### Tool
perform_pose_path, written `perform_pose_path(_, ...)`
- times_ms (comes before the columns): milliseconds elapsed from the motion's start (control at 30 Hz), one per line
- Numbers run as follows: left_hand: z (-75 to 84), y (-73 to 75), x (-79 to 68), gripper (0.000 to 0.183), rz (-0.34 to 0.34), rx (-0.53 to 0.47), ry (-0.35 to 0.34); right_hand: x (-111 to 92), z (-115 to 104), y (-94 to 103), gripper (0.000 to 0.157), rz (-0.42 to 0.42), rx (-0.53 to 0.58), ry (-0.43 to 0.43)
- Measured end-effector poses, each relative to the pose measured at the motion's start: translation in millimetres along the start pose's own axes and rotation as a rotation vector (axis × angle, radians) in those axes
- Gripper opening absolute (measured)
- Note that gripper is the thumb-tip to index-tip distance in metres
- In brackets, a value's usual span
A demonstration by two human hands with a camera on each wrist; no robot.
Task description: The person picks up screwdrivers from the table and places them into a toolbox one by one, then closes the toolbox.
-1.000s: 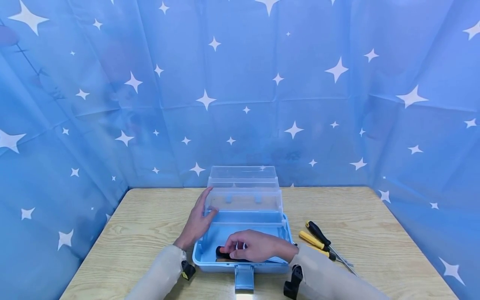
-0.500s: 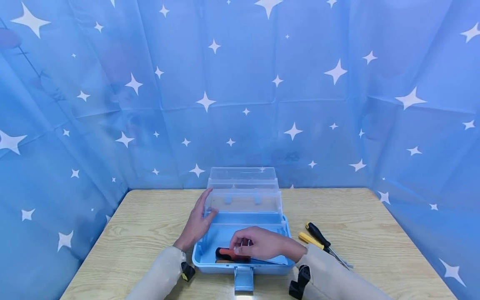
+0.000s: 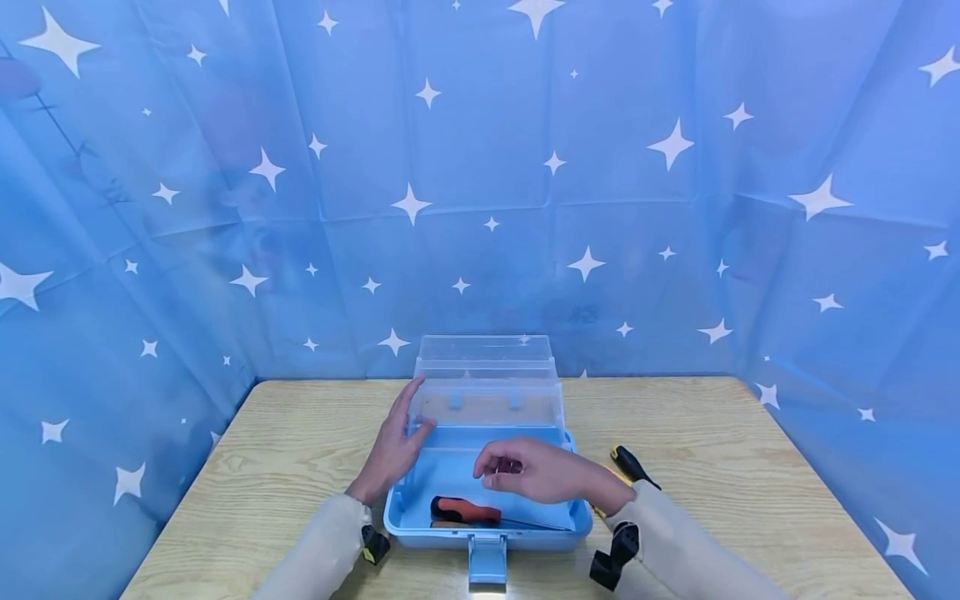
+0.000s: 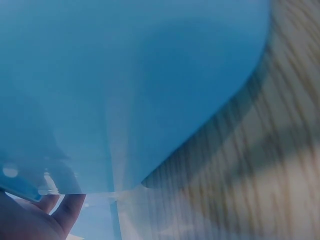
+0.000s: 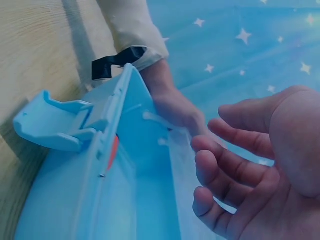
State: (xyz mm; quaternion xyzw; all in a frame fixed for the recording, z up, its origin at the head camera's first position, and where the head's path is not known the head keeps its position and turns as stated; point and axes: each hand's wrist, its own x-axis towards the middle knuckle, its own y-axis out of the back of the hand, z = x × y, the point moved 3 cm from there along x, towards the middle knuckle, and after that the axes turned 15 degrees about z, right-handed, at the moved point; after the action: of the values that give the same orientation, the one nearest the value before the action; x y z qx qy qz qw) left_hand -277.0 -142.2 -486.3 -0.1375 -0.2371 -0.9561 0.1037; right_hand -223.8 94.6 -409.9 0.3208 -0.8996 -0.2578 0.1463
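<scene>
A light blue toolbox (image 3: 487,542) stands on the table with its clear lid (image 3: 487,404) raised at the back. My left hand (image 3: 392,446) holds the lid's left edge, thumb over the front face and fingers along the side. In the box, near the front wall, lies a screwdriver (image 3: 468,511) with a red and black handle and its shaft pointing right. A brownish handle (image 3: 448,525) shows partly beneath it. My right hand (image 3: 532,471) hovers over the right part of the box, fingers loosely bent and holding nothing. The right wrist view shows its fingers (image 5: 240,167) apart from the box.
The front latch (image 3: 487,560) hangs down. To the right, a black and yellow screwdriver (image 3: 633,464) lies on the wooden table (image 3: 735,467), partly hidden by my right sleeve, with a bit of yellow handle beside it. A starry blue curtain (image 3: 480,167) surrounds the table.
My right hand has let go of the red and black screwdriver, which now lies in the toolbox, and has lifted up and to the right. My left hand has stayed at the lid.
</scene>
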Motion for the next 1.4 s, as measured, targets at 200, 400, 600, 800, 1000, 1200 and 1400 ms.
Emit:
perform_pose_path(200,0.5,0.9,-0.7,0.062,-0.005,-0.001,0.007,-3,1,10.3,0.014,0.021,0.013,0.007)
perform_pose_path(400,-0.2,0.6,-0.6,0.062,-0.002,-0.008,-0.003,-7,2,23.2,0.015,0.064,0.012,0.044)
perform_pose_path(600,0.4,0.7,-0.5,0.062,-0.004,-0.012,-0.003,-14,2,37.2,0.017,0.109,0.007,0.059)
perform_pose_path(800,1.3,1.2,-0.1,0.062,-0.002,-0.016,0.009,-18,5,47.3,0.017,0.140,-0.001,0.045)
perform_pose_path(1000,0.7,0.7,0.4,0.062,0.001,-0.017,0.005,-22,5,56.5,0.016,0.178,-0.027,0.046)
perform_pose_path(1200,0.1,0.3,0.7,0.063,0.006,-0.017,-0.001,-28,10,66.1,0.016,0.218,-0.046,0.037)
perform_pose_path(1400,-0.9,0.0,1.0,0.063,0.005,-0.017,-0.002,-37,20,78.0,0.020,0.252,-0.036,0.012)
